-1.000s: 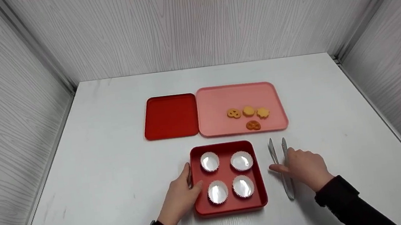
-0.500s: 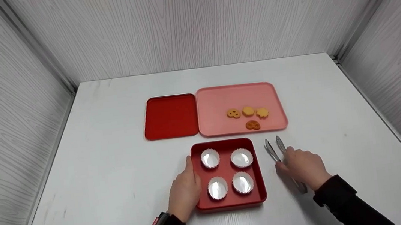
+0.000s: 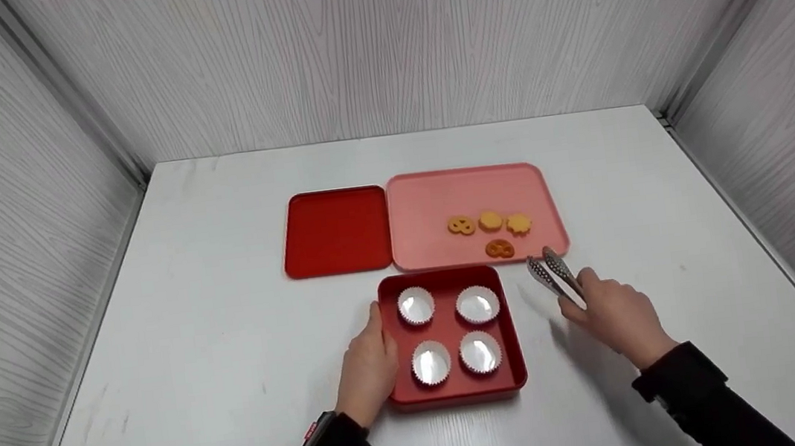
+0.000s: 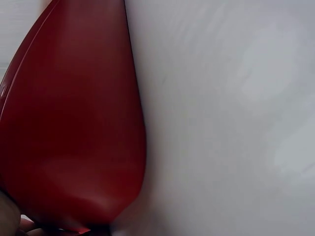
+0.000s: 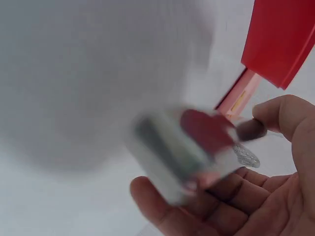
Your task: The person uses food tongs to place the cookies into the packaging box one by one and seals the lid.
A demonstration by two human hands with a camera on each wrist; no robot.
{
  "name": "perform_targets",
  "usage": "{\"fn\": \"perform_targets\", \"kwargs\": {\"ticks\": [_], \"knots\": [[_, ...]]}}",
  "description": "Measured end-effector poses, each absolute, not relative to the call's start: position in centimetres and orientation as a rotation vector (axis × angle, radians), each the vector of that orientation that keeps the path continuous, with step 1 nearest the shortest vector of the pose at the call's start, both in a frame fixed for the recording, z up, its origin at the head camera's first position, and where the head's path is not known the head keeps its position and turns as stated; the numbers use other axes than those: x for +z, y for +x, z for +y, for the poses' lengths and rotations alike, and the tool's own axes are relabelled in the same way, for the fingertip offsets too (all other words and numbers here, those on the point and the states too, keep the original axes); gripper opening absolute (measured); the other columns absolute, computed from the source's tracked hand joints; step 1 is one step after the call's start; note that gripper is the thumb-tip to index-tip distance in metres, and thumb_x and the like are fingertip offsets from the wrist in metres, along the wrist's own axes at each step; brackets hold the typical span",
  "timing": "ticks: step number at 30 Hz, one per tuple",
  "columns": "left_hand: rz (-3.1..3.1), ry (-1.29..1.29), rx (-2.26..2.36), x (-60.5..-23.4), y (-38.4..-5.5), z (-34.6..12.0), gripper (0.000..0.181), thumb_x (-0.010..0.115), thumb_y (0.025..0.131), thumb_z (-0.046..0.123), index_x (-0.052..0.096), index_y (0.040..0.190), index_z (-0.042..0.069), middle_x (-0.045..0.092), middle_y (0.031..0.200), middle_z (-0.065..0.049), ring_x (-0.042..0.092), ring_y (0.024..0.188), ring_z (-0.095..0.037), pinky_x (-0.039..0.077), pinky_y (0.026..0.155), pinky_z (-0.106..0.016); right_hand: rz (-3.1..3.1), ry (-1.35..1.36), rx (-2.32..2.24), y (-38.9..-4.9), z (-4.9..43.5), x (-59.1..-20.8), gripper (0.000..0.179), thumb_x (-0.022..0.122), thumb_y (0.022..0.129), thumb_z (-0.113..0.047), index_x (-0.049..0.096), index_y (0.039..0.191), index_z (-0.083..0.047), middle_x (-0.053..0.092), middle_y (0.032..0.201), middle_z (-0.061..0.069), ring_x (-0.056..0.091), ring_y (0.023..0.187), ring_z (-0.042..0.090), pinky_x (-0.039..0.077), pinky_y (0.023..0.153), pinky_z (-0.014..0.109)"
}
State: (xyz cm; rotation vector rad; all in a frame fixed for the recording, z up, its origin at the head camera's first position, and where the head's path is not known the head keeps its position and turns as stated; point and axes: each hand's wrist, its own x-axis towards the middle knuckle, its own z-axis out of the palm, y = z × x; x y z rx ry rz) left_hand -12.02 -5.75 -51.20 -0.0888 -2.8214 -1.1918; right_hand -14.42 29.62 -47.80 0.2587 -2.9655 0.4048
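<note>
A deep red square box (image 3: 454,388) stands on the white table, with several white paper baking cups (image 3: 431,363) inside. My left hand (image 3: 368,368) grips its left wall, fingers along the outside; the left wrist view is mostly filled by that red wall (image 4: 74,123). My right hand (image 3: 621,317) holds metal tongs (image 3: 556,272) right of the box, their arms parted and tips near the front right corner of the pink tray (image 3: 432,196). Nothing is between the tips. In the right wrist view, thumb and fingers close round the blurred tongs (image 5: 167,152).
Several small cookies lie on the pink tray, two of them pretzel-shaped, including a darker pretzel cookie (image 3: 499,249) at its front. A flat red tray (image 3: 336,231) adjoins it on the left. Pale wood-grain panels (image 3: 377,46) enclose the table at back and sides.
The right hand has taken up the tongs from the table and tilted them forward toward the pink tray. The box has slid slightly forward with the left hand on its wall.
</note>
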Motion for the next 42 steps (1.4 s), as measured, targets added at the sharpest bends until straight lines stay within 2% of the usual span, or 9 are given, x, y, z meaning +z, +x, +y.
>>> {"fn": "perform_targets", "kwargs": {"ticks": [8,13,15,20,23,28,35,42], "knots": [[-2.832,-0.077,-1.230,-51.2,-12.2,-5.5,0.053,0.054,0.103,0.009,0.041,0.151,-0.010,0.065,0.129,-0.028,0.068,0.110,-0.035,0.055,0.095,-0.049,-2.864,0.289,0.424,-16.1,30.7,-47.2,0.027,0.069,0.094,-0.020,0.064,0.105,0.004,0.058,0.075,0.010,0.048,0.054,0.021,0.042,0.047,0.040],[-2.844,-0.040,-1.272,-51.2,-12.2,-5.4,0.054,0.053,0.104,0.011,0.039,0.152,-0.008,0.061,0.138,-0.025,0.065,0.119,-0.034,0.052,0.100,-0.048,-2.874,0.340,0.398,-17.1,31.1,-46.8,0.025,0.068,0.092,-0.013,0.066,0.111,0.004,0.056,0.079,0.015,0.045,0.054,0.022,0.039,0.048,0.039],[-2.844,-0.032,-1.276,-51.2,-12.1,-5.3,0.054,0.053,0.104,0.011,0.039,0.153,-0.007,0.061,0.138,-0.025,0.065,0.120,-0.034,0.052,0.100,-0.048,-2.874,0.371,0.368,-17.5,31.2,-46.8,0.027,0.070,0.091,-0.011,0.065,0.112,0.005,0.055,0.079,0.017,0.044,0.052,0.022,0.039,0.048,0.038],[-2.835,-0.029,-1.270,-51.4,-12.1,-5.3,0.054,0.053,0.104,0.012,0.039,0.153,-0.007,0.061,0.138,-0.025,0.066,0.116,-0.035,0.053,0.099,-0.049,-2.856,0.462,0.242,-18.6,31.2,-46.6,0.037,0.075,0.089,-0.010,0.064,0.119,0.008,0.063,0.078,0.021,0.058,0.056,0.034,0.048,0.050,0.047],[-2.830,-0.030,-1.256,-51.5,-12.1,-5.4,0.053,0.053,0.104,0.012,0.040,0.152,-0.007,0.063,0.134,-0.026,0.068,0.112,-0.035,0.054,0.096,-0.049,-2.814,0.512,0.167,-19.2,31.1,-46.5,0.041,0.079,0.088,-0.011,0.064,0.122,0.006,0.065,0.077,0.022,0.061,0.057,0.038,0.049,0.048,0.049],[-2.838,-0.023,-1.252,-51.6,-12.1,-5.4,0.054,0.054,0.104,0.012,0.040,0.153,-0.006,0.063,0.134,-0.026,0.068,0.112,-0.035,0.054,0.097,-0.049,-2.739,0.572,0.089,-19.9,30.9,-46.6,0.045,0.083,0.085,-0.013,0.065,0.123,0.004,0.065,0.078,0.020,0.057,0.049,0.034,0.047,0.043,0.046],[-2.841,-0.004,-1.300,-51.6,-12.1,-5.3,0.055,0.053,0.105,0.015,0.038,0.155,-0.004,0.057,0.145,-0.021,0.062,0.126,-0.031,0.051,0.103,-0.047,-2.638,0.622,0.023,-20.9,30.6,-47.2,0.037,0.088,0.080,-0.015,0.066,0.105,0.001,0.055,0.061,0.014,0.051,0.042,0.030,0.041,0.039,0.041],[-2.827,-0.024,-1.260,-51.9,-12.1,-5.5,0.053,0.052,0.105,0.011,0.039,0.153,-0.007,0.058,0.142,-0.024,0.064,0.120,-0.034,0.053,0.099,-0.048,-2.673,0.633,-0.148,-21.9,29.9,-47.3,0.040,0.086,0.082,-0.013,0.065,0.113,0.001,0.055,0.065,0.015,0.049,0.042,0.029,0.043,0.039,0.043]]}}
